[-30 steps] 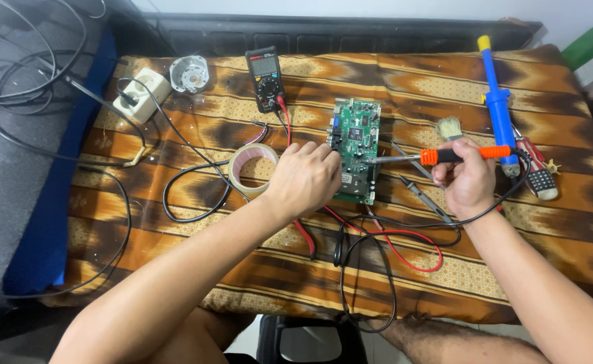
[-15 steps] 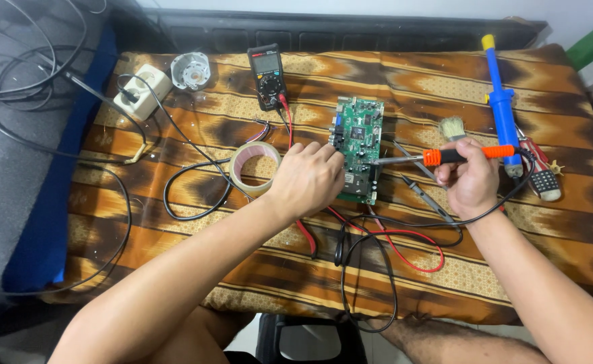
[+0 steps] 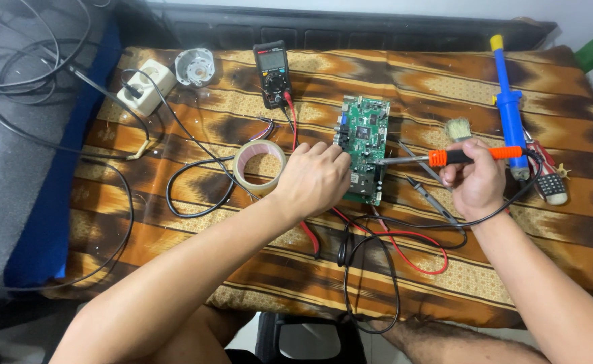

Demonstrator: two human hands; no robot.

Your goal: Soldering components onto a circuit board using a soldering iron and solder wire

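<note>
A green circuit board [image 3: 365, 135] lies on a brown patterned cloth [image 3: 195, 243]. My left hand [image 3: 313, 178] rests with closed fingers on the board's lower left edge and holds it down. My right hand [image 3: 475, 182] grips an orange-handled soldering iron [image 3: 455, 158], whose metal tip points left and touches the board's middle right part. The iron's black cord runs from my right wrist down across the cloth.
A roll of tape [image 3: 260, 166] lies left of my left hand. A black multimeter [image 3: 274, 73] with red and black leads sits behind it. A blue desoldering pump [image 3: 507, 101], a small brush [image 3: 458, 128], a white power socket [image 3: 146, 87] and loose cables are around.
Both hands and the iron's tip stay on the board; nothing has visibly moved apart from a slight shift of the camera.
</note>
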